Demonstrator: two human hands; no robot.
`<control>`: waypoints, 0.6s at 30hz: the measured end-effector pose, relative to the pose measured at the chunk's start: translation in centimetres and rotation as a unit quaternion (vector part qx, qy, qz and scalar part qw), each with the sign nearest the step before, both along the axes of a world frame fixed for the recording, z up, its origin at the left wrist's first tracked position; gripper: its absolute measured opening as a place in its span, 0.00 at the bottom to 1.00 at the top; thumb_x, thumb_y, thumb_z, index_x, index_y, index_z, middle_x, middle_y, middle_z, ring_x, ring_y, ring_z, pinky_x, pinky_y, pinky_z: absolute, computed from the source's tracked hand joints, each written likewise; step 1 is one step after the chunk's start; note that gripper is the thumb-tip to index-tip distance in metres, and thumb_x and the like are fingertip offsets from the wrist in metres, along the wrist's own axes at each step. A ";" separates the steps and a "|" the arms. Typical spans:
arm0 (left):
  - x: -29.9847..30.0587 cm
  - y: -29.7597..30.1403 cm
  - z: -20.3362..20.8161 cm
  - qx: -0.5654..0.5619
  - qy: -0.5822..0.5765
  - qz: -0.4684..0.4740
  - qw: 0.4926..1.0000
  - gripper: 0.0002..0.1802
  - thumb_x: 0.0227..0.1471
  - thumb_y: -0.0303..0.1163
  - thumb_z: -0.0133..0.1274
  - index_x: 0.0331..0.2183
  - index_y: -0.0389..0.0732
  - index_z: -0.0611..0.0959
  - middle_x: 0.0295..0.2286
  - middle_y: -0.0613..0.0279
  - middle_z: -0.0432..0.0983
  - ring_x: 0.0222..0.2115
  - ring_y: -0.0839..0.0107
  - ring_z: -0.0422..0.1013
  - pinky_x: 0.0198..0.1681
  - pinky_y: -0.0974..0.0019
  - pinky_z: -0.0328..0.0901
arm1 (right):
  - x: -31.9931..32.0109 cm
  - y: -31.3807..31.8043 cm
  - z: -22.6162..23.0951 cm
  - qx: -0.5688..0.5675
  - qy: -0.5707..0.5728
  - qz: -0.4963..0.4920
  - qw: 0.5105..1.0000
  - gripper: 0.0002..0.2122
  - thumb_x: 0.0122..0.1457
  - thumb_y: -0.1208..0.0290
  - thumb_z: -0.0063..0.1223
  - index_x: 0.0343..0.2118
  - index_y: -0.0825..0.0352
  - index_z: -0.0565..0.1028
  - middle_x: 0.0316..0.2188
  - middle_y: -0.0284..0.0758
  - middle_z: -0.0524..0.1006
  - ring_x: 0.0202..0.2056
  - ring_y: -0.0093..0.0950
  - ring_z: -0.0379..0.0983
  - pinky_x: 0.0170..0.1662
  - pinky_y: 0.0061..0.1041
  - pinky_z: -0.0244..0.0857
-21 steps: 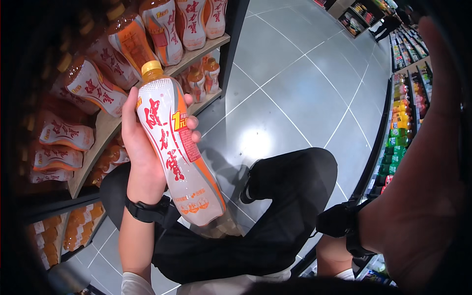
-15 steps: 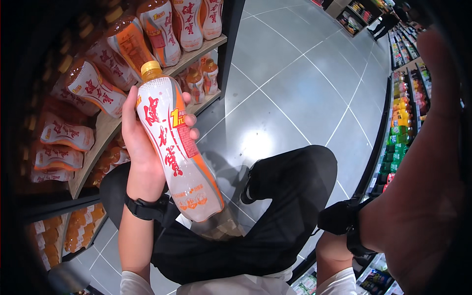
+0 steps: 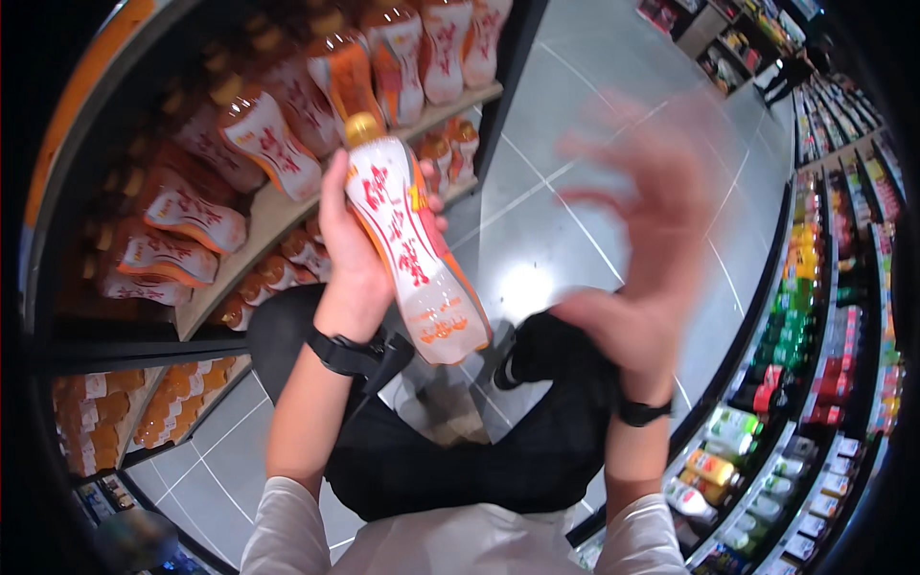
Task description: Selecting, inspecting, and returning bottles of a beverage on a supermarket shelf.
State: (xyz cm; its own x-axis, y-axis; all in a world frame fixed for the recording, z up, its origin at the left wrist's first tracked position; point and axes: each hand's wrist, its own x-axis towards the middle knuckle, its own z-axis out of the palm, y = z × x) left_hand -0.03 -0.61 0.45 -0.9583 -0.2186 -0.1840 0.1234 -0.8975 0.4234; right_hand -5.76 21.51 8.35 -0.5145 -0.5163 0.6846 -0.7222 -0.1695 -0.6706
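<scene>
My left hand (image 3: 358, 254) is wrapped around a plastic drink bottle (image 3: 426, 273) with a yellow cap and a white and orange label with red lettering. The bottle leans, its cap up and to the left, its base down and to the right above my lap. To the right of the bottle, my right hand (image 3: 644, 249) is raised, fingers spread and smeared by motion, with nothing in it. Close by on the left, matching bottles stand and lie on a wooden shelf (image 3: 222, 287); one upright bottle (image 3: 443, 59) is near the shelf's far end.
Lower shelves at left hold more orange bottles (image 3: 172, 412). Along the right runs a long shelf of coloured drinks, green bottles (image 3: 791, 326) among them. My knees in black trousers (image 3: 460, 470) are bent below my hands. A person (image 3: 788, 77) stands far off on the tiled floor (image 3: 585, 172).
My right hand has swung inward from the right edge toward the bottle. The bottle, the left hand and the shelves appear farther right, with the view turned somewhat. The left grip stays the same.
</scene>
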 end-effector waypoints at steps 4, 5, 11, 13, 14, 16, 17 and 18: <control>-0.3 -0.8 -0.5 0.002 -0.031 0.068 0.997 0.35 0.56 0.64 0.45 0.43 0.38 0.77 0.36 0.55 0.77 0.27 0.62 0.73 0.30 0.58 0.71 | 2.5 -3.4 -9.5 0.133 -0.398 0.080 0.904 0.37 0.61 0.62 0.59 0.68 0.64 0.53 0.62 0.42 0.64 0.57 0.33 0.67 0.54 0.34 0.68; -0.6 -0.5 -0.8 0.008 -0.030 0.071 0.997 0.36 0.56 0.64 0.45 0.42 0.38 0.77 0.35 0.55 0.77 0.28 0.62 0.73 0.30 0.57 0.71 | 3.0 -3.4 -11.1 0.101 -0.449 0.129 0.878 0.34 0.66 0.53 0.51 0.67 0.67 0.54 0.59 0.43 0.67 0.59 0.32 0.65 0.54 0.33 0.68; -0.4 -0.2 -1.4 -0.020 -0.030 0.085 0.996 0.35 0.59 0.64 0.41 0.46 0.41 0.76 0.38 0.55 0.78 0.34 0.58 0.76 0.37 0.52 0.73 | 3.8 -3.9 -10.2 0.064 -0.578 0.247 0.775 0.35 0.66 0.48 0.48 0.66 0.68 0.54 0.44 0.44 0.76 0.36 0.37 0.80 0.29 0.29 0.73; -0.8 0.3 -1.0 -0.062 0.000 0.071 0.996 0.34 0.60 0.64 0.40 0.46 0.41 0.75 0.39 0.53 0.77 0.37 0.55 0.76 0.40 0.50 0.73 | 3.2 -3.2 -10.2 0.074 -0.576 0.236 0.779 0.34 0.66 0.48 0.48 0.65 0.69 0.55 0.43 0.45 0.77 0.36 0.36 0.80 0.29 0.27 0.73; -0.9 0.4 -0.9 -0.061 0.005 0.074 0.995 0.34 0.60 0.64 0.40 0.46 0.41 0.75 0.39 0.53 0.77 0.37 0.55 0.76 0.40 0.50 0.73 | 3.0 -3.0 -10.4 0.077 -0.572 0.238 0.781 0.34 0.66 0.48 0.48 0.65 0.69 0.55 0.43 0.45 0.77 0.36 0.36 0.80 0.29 0.27 0.73; -1.0 0.3 -0.8 -0.087 0.023 0.063 0.994 0.32 0.62 0.61 0.40 0.47 0.41 0.74 0.40 0.51 0.77 0.39 0.54 0.76 0.43 0.48 0.73 | 2.5 -2.6 -11.2 0.025 -0.587 0.265 0.765 0.26 0.70 0.54 0.42 0.63 0.68 0.58 0.41 0.43 0.77 0.32 0.31 0.80 0.28 0.26 0.72; -1.1 -0.1 -1.1 -0.088 0.028 0.067 0.993 0.32 0.62 0.61 0.40 0.47 0.41 0.74 0.40 0.51 0.77 0.39 0.54 0.76 0.43 0.48 0.73 | 2.3 -2.4 -11.5 0.028 -0.581 0.269 0.768 0.26 0.70 0.54 0.42 0.63 0.68 0.58 0.41 0.43 0.77 0.32 0.31 0.80 0.28 0.26 0.72; -1.2 -0.5 -1.6 -0.108 0.037 0.070 0.991 0.30 0.62 0.60 0.40 0.46 0.42 0.74 0.40 0.51 0.76 0.39 0.54 0.76 0.43 0.47 0.73 | 2.2 -2.1 -11.9 0.009 -0.599 0.282 0.749 0.28 0.69 0.50 0.38 0.62 0.68 0.59 0.39 0.45 0.78 0.29 0.32 0.79 0.26 0.25 0.71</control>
State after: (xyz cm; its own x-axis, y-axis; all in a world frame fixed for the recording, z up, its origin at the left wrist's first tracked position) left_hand -1.21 -1.13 -1.19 -0.9250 -0.3767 -0.0494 0.2774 -0.7585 0.5897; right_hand -3.61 19.41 -3.50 -0.4511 -0.8863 -0.1046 0.5838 -0.2044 -0.7858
